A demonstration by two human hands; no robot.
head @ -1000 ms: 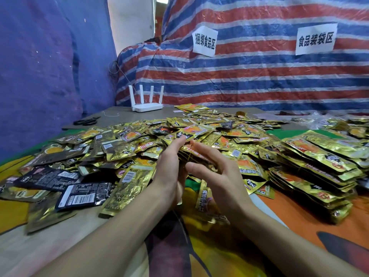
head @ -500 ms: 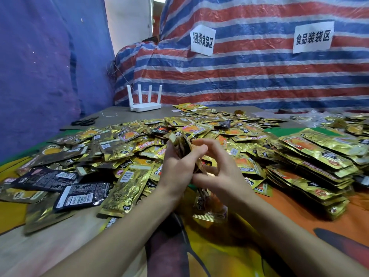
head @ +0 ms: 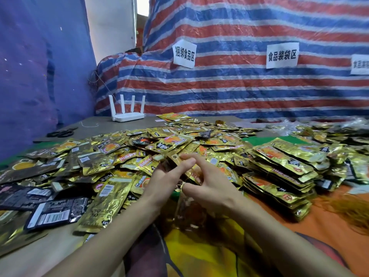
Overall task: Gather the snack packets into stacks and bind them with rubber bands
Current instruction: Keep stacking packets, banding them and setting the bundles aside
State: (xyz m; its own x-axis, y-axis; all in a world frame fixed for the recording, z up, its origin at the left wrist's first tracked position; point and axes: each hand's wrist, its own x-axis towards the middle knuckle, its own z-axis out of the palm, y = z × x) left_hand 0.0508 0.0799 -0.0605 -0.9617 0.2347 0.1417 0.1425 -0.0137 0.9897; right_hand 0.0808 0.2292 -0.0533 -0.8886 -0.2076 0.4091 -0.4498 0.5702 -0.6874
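Since a second ago both hands have come up off the heap: then the palms lay flat against packets low on the counter, now a small stack stands lifted between them, on edge.

One stack is held, too blurred to count its packets. The loose snack packets, gold with some black, are spread across the counter in a heap far too many to count. To the right lie finished bundles piled on one another; I cannot count them surely. Near the right edge is one orange-brown tangle that looks like rubber bands. At the back stand one white router with four aerials and one pair of black scissors.

The left hand reaches in from below, its grip closed round the stack with the thumb across the front. The right hand sits just beside it, grip wide, fingers straight and spread, fingertips touching the stack's top. A thin pale strand runs by its thumb; whether it is a band I cannot tell.

Three paper signs hang on the striped tarp: one reads 捆绑食品区, one 食品装袋区, and the third is cut off and unreadable. Packet print is too small to read.
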